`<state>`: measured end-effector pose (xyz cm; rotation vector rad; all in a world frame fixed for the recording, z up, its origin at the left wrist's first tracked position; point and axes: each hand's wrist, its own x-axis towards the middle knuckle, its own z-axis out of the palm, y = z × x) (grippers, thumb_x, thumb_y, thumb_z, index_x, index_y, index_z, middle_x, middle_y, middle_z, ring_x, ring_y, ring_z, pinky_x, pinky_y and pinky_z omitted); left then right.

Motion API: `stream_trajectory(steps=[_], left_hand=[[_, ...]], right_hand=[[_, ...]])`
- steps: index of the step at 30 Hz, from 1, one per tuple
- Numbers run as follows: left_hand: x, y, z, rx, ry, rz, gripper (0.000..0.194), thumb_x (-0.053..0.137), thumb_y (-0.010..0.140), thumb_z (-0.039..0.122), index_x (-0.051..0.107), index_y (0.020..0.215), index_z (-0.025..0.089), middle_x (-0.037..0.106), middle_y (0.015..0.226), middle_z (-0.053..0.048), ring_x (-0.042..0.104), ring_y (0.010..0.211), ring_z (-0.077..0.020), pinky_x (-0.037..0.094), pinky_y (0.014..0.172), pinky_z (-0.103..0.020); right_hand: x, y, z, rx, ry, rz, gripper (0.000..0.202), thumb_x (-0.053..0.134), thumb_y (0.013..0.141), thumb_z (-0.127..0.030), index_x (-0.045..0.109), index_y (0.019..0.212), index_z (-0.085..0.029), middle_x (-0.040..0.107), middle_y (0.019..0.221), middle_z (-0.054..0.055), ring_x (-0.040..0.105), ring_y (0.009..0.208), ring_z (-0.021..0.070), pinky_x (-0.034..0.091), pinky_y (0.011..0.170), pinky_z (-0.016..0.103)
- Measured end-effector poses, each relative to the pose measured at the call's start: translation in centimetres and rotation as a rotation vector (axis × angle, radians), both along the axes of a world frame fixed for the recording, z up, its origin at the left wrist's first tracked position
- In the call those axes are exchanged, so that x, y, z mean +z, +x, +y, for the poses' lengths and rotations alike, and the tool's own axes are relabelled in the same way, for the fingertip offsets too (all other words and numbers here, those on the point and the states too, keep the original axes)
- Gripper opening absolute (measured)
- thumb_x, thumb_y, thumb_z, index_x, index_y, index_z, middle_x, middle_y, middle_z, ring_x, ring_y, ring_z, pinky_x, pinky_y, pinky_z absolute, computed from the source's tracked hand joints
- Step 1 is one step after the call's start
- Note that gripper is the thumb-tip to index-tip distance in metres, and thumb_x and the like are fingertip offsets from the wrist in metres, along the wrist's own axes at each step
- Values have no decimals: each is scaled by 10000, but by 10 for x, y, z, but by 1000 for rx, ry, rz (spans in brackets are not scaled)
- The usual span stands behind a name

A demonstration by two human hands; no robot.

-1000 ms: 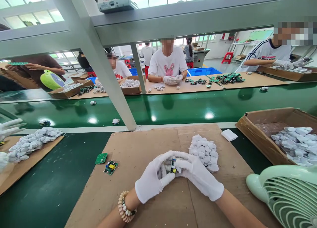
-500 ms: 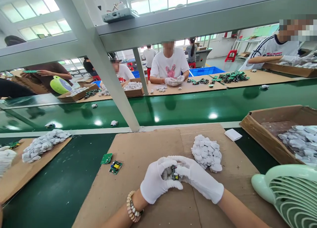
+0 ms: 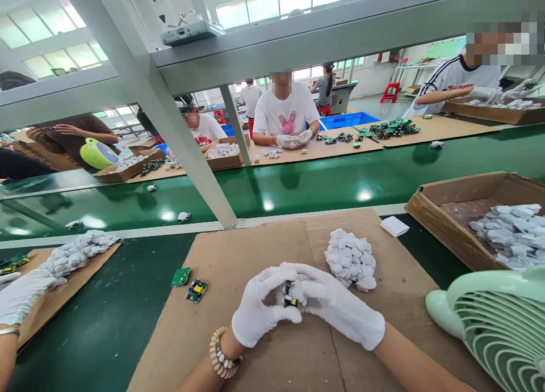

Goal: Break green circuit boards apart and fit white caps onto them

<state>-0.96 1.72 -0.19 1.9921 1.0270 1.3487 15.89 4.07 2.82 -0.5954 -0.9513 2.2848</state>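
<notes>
Both my hands wear white gloves and meet over the cardboard sheet [image 3: 242, 250]. Between them is a small circuit board [image 3: 291, 295] with dark and yellow parts, largely covered by my fingers. My left hand [image 3: 264, 307] grips it from the left, thumb below. From the right, my right hand [image 3: 332, 301] closes its fingers on the board, with something whitish against it that I cannot make out. Left of my hands lie a board with yellow parts [image 3: 197, 290] and a green board [image 3: 180, 277]. Beyond my right hand sits a heap of white pieces [image 3: 351, 258].
A pale green fan [image 3: 494, 318] stands at the right, below a cardboard box [image 3: 430, 219] of white pieces. A folded white paper [image 3: 394, 226] lies near it. A green conveyor belt [image 3: 315, 190] crosses ahead. At the left, a co-worker's gloved hand [image 3: 23, 295] reaches toward another white pile [image 3: 80, 253].
The view has shifted slightly. My hands still hold the circuit board together. The co-worker's gloved hand at the left has come further into view, and items on the belt have moved left.
</notes>
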Motion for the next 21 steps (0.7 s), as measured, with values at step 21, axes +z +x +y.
stream_trajectory(steps=[21], left_hand=[[-2,3,-3,-77,-183,-54,559,772,554,433,642,1074,277,682,1002,-78,609,858,-211,471,766,-303]], right_hand=[[-9,-5,-1,38,-83,70,253,558,671,-128,652,904,-160,581,747,4,479,643,100,421,623,229]])
